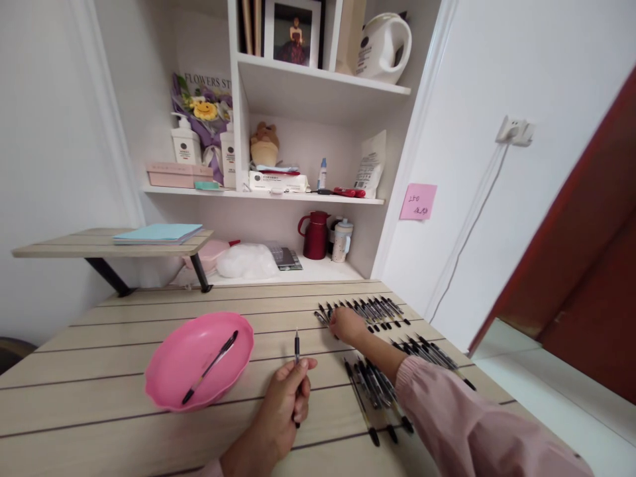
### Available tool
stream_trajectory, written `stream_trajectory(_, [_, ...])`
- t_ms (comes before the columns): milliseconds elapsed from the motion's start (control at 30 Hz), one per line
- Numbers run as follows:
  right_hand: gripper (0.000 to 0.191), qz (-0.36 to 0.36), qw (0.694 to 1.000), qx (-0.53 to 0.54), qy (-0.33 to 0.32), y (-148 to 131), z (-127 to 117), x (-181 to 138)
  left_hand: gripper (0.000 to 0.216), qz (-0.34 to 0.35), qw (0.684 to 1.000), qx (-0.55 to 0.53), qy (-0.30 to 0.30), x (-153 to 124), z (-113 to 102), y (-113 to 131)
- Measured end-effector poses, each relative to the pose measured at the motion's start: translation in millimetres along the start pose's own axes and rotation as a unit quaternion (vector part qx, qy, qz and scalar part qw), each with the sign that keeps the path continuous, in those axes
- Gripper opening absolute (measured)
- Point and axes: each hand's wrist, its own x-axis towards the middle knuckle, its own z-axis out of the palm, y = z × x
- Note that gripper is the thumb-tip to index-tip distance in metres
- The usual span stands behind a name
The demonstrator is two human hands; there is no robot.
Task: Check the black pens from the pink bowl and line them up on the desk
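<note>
My left hand [285, 405] is closed around a black pen [297, 346], its bare writing tip pointing up and away from me. At the left end of the back row of clear-barrelled pens [370, 310], my right hand [346, 324] reaches down with curled fingers. The hand itself hides its fingertips and whatever they pinch. Below my right forearm lies a group of black pens [370, 383], partly covered by the sleeve. More pens [430, 350] lie to the right of that arm. A single capped pen [211, 366] rests diagonally in the pink scalloped dish [163, 368] on the left.
A small raised shelf [64, 244] with blue paper [158, 233] stands at the back left of the slatted table [99, 404]. Behind the table, a white shelf unit [322, 78] holds bottles, a red jug [316, 235] and a plastic bag [247, 261]. A wall borders the right side.
</note>
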Motion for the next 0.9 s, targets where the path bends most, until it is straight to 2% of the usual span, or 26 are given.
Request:
stream_trajectory(133, [0.017, 0.012, 0.999, -0.051, -0.015, -0.8, 13.9, 5.7, 0.03, 0.005, 1.0, 0.003, -0.007, 1.3, -1.6, -2.4])
stream_trajectory(300, [0.02, 0.013, 0.997, -0.076, -0.02, 0.7, 17.5, 9.8, 0.028, 0.014, 1.0, 0.005, -0.016, 1.0, -1.3, -2.5])
stream_trajectory(467, [0.02, 0.01, 0.998, -0.064, -0.014, 1.7, 15.0, 10.7, 0.029, 0.011, 1.0, 0.007, -0.015, -0.3, -1.1, -1.7])
stream_trajectory(600, [0.015, 0.001, 1.0, -0.023, -0.008, 0.8, 2.6, 5.3, 0.031, 0.009, 0.999, -0.024, -0.023, 1.1, -2.4, -2.7])
stream_trajectory(733, [0.021, -0.033, 0.998, 0.046, -0.041, -6.9, -5.6, -23.6, 0.02, 0.019, 0.995, -0.101, 0.006, 4.9, -1.8, -1.7])
stream_trajectory(833, [0.027, -0.07, 0.986, 0.106, -0.111, -16.5, 3.5, -60.9, 0.012, 0.04, 0.984, -0.173, 0.004, 7.8, -0.9, -0.4])
stream_trajectory(900, [0.018, -0.13, 0.963, 0.179, -0.151, -22.2, 15.4, -84.1, 0.01, 0.038, 0.977, -0.212, 0.006, 9.0, -0.7, -0.4])
